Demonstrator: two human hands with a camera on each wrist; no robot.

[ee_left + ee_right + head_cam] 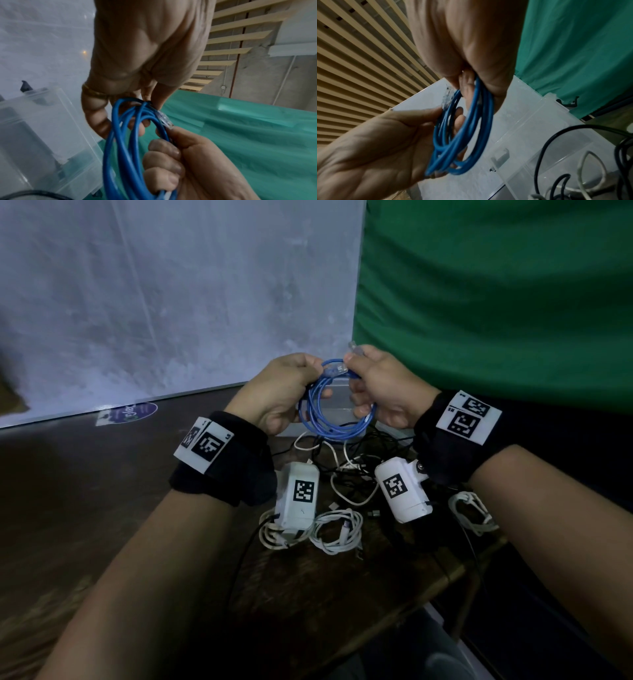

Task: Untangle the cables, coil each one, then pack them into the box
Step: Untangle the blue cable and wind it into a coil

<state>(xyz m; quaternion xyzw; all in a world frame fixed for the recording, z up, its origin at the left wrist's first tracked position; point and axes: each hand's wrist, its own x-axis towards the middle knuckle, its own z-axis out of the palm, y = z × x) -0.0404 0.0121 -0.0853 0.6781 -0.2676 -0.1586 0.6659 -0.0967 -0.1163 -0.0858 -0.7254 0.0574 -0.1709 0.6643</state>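
Both hands hold a coiled blue network cable (330, 424) just above the clear plastic box (342, 404). My left hand (301, 378) grips the coil's left side, fingers curled through the loops (120, 148). My right hand (363, 378) grips the right side and pinches the cable near one clear plug (354, 349). The other clear plug (164, 120) lies across the top of the coil between the thumbs. From the right wrist, the coil (471, 128) hangs from the right hand (479, 81), with the left hand (393, 135) closed on it from below.
A tangle of white and black cables (349, 470) lies on the dark wooden table (102, 491) under the wrists. Coiled white cables (337, 530) sit nearer me, another (472, 513) by the table's right edge. A white panel (171, 302) and green cloth (496, 302) stand behind.
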